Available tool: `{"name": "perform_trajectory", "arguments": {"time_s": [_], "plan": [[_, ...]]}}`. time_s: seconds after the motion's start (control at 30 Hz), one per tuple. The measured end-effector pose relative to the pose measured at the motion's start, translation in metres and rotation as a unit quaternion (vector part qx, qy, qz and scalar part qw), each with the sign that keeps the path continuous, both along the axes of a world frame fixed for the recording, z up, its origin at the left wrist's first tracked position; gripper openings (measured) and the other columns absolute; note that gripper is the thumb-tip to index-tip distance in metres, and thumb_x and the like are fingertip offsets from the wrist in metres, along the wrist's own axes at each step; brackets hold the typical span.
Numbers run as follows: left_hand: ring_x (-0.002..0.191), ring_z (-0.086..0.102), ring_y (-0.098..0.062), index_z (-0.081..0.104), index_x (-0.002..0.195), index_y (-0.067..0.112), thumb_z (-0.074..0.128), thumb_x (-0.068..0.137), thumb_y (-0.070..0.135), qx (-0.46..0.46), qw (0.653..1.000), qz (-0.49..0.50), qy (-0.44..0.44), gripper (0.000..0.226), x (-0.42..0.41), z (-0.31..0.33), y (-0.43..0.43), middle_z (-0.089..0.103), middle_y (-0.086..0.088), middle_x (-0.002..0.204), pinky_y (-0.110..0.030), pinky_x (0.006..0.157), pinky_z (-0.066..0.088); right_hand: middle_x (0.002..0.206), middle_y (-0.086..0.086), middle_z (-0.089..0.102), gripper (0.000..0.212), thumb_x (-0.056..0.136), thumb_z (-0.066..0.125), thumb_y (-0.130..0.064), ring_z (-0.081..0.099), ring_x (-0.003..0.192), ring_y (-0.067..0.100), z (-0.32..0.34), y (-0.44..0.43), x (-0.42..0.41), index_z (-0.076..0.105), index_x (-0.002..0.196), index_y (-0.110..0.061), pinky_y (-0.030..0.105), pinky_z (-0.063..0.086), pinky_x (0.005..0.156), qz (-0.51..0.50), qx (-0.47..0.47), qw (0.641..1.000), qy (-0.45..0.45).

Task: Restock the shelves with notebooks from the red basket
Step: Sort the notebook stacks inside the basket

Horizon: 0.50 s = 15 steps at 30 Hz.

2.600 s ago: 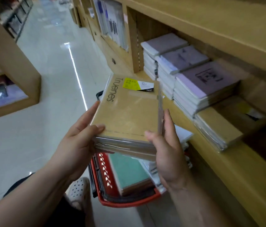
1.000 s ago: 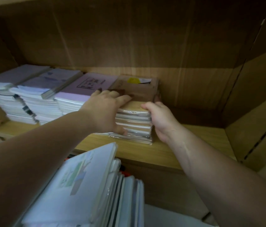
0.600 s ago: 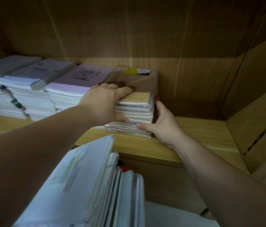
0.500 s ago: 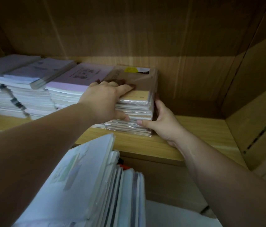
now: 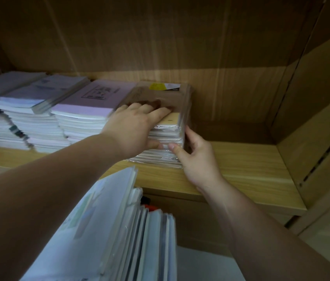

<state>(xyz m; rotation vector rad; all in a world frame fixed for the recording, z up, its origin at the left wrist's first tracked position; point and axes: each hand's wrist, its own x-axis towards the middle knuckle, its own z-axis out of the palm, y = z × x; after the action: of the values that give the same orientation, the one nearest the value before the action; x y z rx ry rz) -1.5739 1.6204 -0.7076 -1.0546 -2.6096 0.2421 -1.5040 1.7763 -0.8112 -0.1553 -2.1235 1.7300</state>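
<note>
brown notebooks (image 5: 167, 142), wrapped in clear film, sit in a stack on the wooden shelf (image 5: 245, 171), close to its front edge and about midway along it. the top cover carries a yellow label (image 5: 157, 86) near its far edge. the left hand (image 5: 133, 128) lies flat on top of the stack, fingers straight and close together across the cover, thumb set against the front of the stack. the right hand (image 5: 197, 159) is spread around the stack's front right corner: its thumb presses the front edges and its fingers run up the right side; how far they reach behind it cannot be told. neither hand lifts anything.

touching the stack on its left is a stack of lilac notebooks (image 5: 91, 100) with a dark printed box on the cover. two more pale stacks (image 5: 38, 92) follow toward the shelf's left end, the nearer one with its top books slid askew. to the right of the brown stack the shelf board is bare up to the side wall (image 5: 314, 118).

below the shelf's front edge, nearest the camera, white notebooks (image 5: 107, 230) stand on edge in a tight row, and only a sliver of the red basket (image 5: 151, 207) shows behind them.
</note>
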Motion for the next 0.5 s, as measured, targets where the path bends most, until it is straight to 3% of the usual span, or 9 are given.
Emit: {"name": "perform_trajectory", "arguments": {"time_s": [0.07, 0.17, 0.23, 0.3, 0.37, 0.43, 0.5], "plan": [[0.138, 0.041, -0.028, 0.013, 0.158, 0.039, 0.061, 0.085, 0.066, -0.004, 1.0, 0.009, 0.001, 0.091, 0.0, 0.0, 0.003, 0.038, 0.0, 0.157, -0.044, 0.11, 0.035, 0.14, -0.01, 0.062, 0.08, 0.084, 0.067, -0.05, 0.059, 0.128, 0.008, 0.004, 0.001, 0.0, 0.037, 0.156, -0.032, 0.041, 0.048, 0.11, 0.033, 0.026, 0.999, -0.031], [0.138, 0.04, -0.028, 0.013, 0.158, 0.039, 0.064, 0.085, 0.064, -0.004, 1.0, 0.019, -0.003, 0.092, 0.002, 0.0, 0.007, 0.038, -0.001, 0.157, -0.046, 0.111, 0.033, 0.141, -0.017, 0.057, 0.076, 0.097, 0.064, -0.021, 0.054, 0.128, 0.005, 0.012, 0.013, 0.009, 0.024, 0.161, -0.03, 0.034, 0.038, 0.117, 0.108, -0.074, 0.987, -0.091], [0.137, 0.04, -0.03, 0.015, 0.157, 0.041, 0.065, 0.082, 0.066, -0.004, 1.0, 0.025, 0.007, 0.094, 0.005, 0.0, 0.006, 0.04, -0.003, 0.154, -0.049, 0.113, 0.031, 0.135, -0.018, 0.058, 0.067, 0.1, 0.057, -0.01, 0.053, 0.125, 0.003, 0.015, 0.019, 0.016, 0.03, 0.159, -0.024, 0.033, 0.034, 0.119, 0.093, -0.151, 0.978, -0.106], [0.135, 0.038, -0.033, 0.013, 0.156, 0.044, 0.065, 0.076, 0.072, -0.008, 0.999, 0.035, 0.032, 0.099, 0.009, -0.002, 0.002, 0.04, -0.004, 0.151, -0.056, 0.114, 0.027, 0.138, -0.007, 0.06, 0.057, 0.098, 0.052, -0.006, 0.052, 0.131, 0.011, 0.017, 0.019, 0.021, 0.043, 0.153, -0.018, 0.039, 0.033, 0.121, 0.057, -0.202, 0.972, -0.11], [0.134, 0.036, -0.035, 0.007, 0.156, 0.047, 0.065, 0.072, 0.076, -0.011, 0.998, 0.046, 0.039, 0.106, 0.012, -0.006, -0.001, 0.038, -0.004, 0.151, -0.06, 0.114, 0.023, 0.121, -0.005, 0.067, 0.053, 0.097, 0.046, 0.001, 0.059, 0.123, 0.014, 0.019, 0.015, 0.024, 0.049, 0.148, -0.013, 0.04, 0.039, 0.117, 0.048, -0.237, 0.963, -0.117], [0.135, 0.036, -0.033, 0.002, 0.156, 0.049, 0.063, 0.075, 0.075, -0.005, 0.999, 0.043, 0.027, 0.105, 0.012, -0.011, -0.002, 0.037, -0.002, 0.152, -0.06, 0.114, 0.024, 0.118, -0.006, 0.069, 0.058, 0.093, 0.046, 0.001, 0.061, 0.119, 0.013, 0.017, 0.007, 0.027, 0.05, 0.148, -0.016, 0.04, 0.04, 0.117, 0.052, -0.222, 0.965, -0.128], [0.136, 0.037, -0.032, 0.004, 0.155, 0.05, 0.062, 0.08, 0.071, 0.012, 0.999, 0.033, 0.021, 0.097, 0.008, -0.013, -0.001, 0.038, -0.001, 0.153, -0.057, 0.112, 0.028, 0.133, -0.007, 0.066, 0.065, 0.086, 0.048, -0.008, 0.058, 0.126, 0.012, 0.013, 0.001, 0.029, 0.051, 0.148, -0.025, 0.041, 0.037, 0.119, 0.063, -0.17, 0.975, -0.129]]}}
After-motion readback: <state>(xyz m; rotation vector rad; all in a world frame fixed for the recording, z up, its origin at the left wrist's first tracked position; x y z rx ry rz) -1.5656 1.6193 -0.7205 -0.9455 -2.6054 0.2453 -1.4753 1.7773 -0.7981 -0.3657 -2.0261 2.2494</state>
